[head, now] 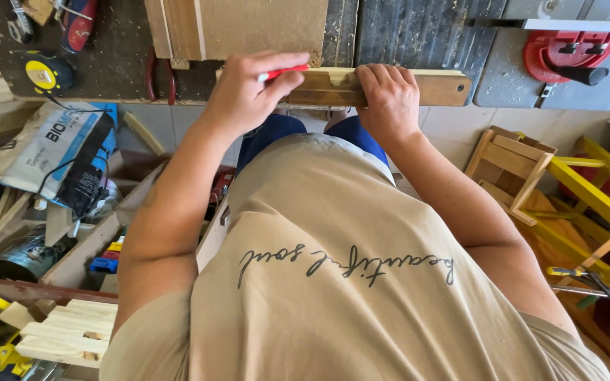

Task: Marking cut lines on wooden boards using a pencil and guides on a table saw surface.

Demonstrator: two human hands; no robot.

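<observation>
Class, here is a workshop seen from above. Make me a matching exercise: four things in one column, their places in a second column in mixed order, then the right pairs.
Things:
1. red pencil
2. wooden strip
3. yellow tape measure
4. yellow wooden frame

Places:
A. on the dark bench, far left
B. on the floor, right side
C. between the fingers of the left hand
D. along the bench edge, under the right hand

Pairs: 1-C, 2-D, 3-A, 4-B
</observation>
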